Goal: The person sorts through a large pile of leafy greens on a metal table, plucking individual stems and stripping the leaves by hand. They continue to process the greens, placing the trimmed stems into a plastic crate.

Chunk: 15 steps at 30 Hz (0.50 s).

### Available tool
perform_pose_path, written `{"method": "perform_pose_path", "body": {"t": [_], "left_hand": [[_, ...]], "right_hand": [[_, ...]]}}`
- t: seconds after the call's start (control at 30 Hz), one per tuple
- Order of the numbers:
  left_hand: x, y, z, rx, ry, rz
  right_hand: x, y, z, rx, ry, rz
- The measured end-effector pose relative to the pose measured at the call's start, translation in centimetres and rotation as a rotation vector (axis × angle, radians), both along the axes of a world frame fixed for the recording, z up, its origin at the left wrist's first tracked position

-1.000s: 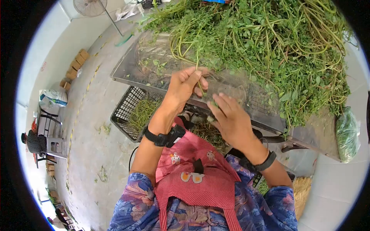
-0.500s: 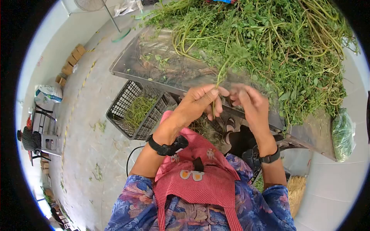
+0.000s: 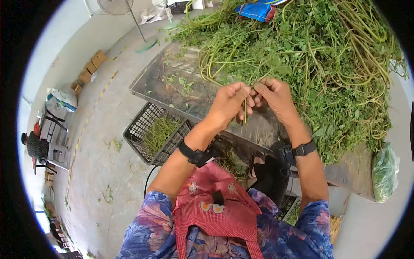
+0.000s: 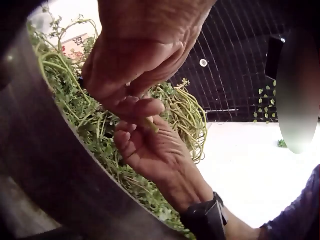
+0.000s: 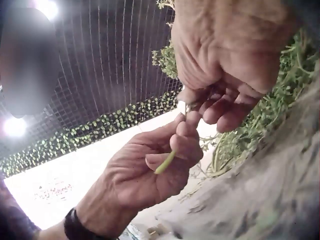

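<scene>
My left hand (image 3: 229, 103) pinches a green stem (image 3: 245, 113) between thumb and fingers over the metal table's front edge; the stem's lower end hangs below the fingers. My right hand (image 3: 278, 98) meets it, thumb and fingertips pinching the same sprig just above. In the right wrist view the cut end of the stem (image 5: 166, 162) sticks out of the curled fingers of the left hand (image 5: 135, 172). In the left wrist view the right hand (image 4: 162, 152) is close beneath the left one. A large heap of leafy green stems (image 3: 319, 64) lies behind both hands.
Below the table's left part (image 3: 172, 97) stands a black crate (image 3: 140, 149) holding green stems. A filled plastic bag (image 3: 384, 172) is at the right end. Blue-red packaging (image 3: 257, 11) lies on the heap. A fan base (image 3: 145, 45) stands on the floor.
Both hands have moved up and farther over the table with the sprig. The right hand, apart from the left one second ago, has come to the sprig and pinches it.
</scene>
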<state>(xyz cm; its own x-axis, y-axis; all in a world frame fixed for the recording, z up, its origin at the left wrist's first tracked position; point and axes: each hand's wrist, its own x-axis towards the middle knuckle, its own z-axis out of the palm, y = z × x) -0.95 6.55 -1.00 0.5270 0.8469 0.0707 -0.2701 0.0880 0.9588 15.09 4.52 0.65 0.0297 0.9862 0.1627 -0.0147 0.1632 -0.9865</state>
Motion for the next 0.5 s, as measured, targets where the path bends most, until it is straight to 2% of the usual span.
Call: {"method": "perform_pose_path", "body": {"t": [0.07,0.1,0.13,0.2,0.27,0.33,0.37,0.5], "left_hand": [[1.0,0.5,-1.1,0.01,0.021,0.015],[1.6,0.6,-1.9,0.068,0.053,0.053],[1.8,0.7,-2.6,0.125,0.089,0.096],[2.4,0.9,-3.5,0.133,0.105,0.141],[2.4,1.0,-3.9,0.117,0.026,0.153],[2.2,0.7,-3.3,0.09,0.037,0.178],[2.2,0.7,-3.2,0.073,0.034,0.197],[2.3,0.4,-3.0,0.074,0.021,0.22]], "right_hand": [[1.0,0.8,-0.3,-0.01,-0.266,-0.03],[1.0,0.9,-0.1,0.045,-0.464,-0.106],[1.2,1.1,-0.8,0.043,-0.452,-0.086],[2.3,1.5,-2.6,0.127,-0.556,-0.191],[3.2,1.8,-3.3,0.078,-0.525,-0.208],[3.3,1.3,-2.1,0.092,-0.068,-0.24],[3.9,1.4,-2.6,0.114,0.033,-0.167],[2.5,0.8,-2.1,0.08,0.187,-0.031]]}}
